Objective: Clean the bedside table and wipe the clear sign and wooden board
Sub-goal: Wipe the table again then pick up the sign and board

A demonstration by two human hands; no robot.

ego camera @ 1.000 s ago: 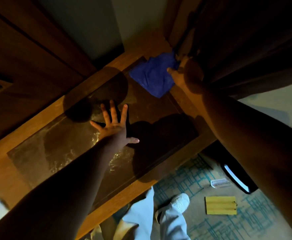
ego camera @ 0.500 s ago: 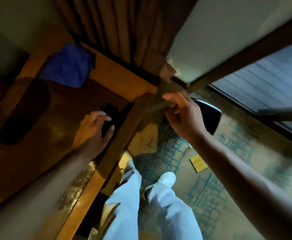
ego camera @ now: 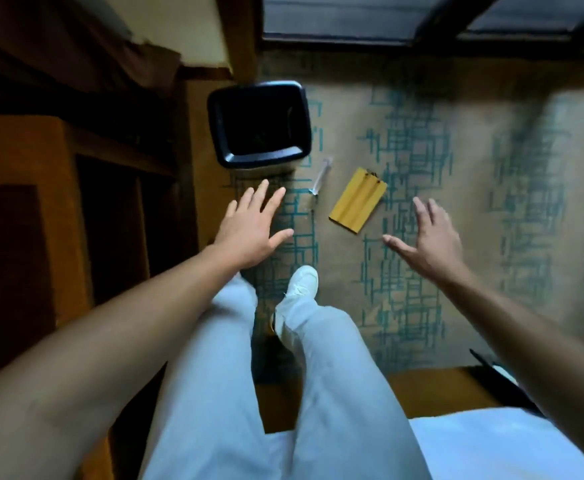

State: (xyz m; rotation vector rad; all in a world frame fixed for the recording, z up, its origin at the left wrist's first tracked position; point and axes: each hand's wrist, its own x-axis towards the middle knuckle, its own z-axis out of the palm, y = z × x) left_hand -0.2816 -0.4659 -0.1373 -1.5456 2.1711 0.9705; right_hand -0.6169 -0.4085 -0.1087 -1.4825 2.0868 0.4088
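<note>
The wooden board (ego camera: 358,200) lies flat on the patterned carpet, a yellow rectangle with a small dark clip at its far end. The clear sign (ego camera: 321,176) lies just left of it, a thin see-through strip seen almost edge-on. My left hand (ego camera: 254,226) hovers above the carpet to the left of both, fingers spread, holding nothing. My right hand (ego camera: 429,233) hovers to the right of the board, fingers straight and empty. The bedside table (ego camera: 23,209) stands at the left edge of the view; the blue cloth is out of view.
A black waste bin (ego camera: 259,123) stands on the carpet beyond the sign. A window frame (ego camera: 422,39) runs along the top. My legs in pale trousers and a white shoe (ego camera: 301,285) fill the lower middle. A white bed edge (ego camera: 491,445) sits at bottom right.
My view has swung from the table top down to the floor. My right hand left the blue cloth, my left hand came off the table, and both now reach out over the carpet.
</note>
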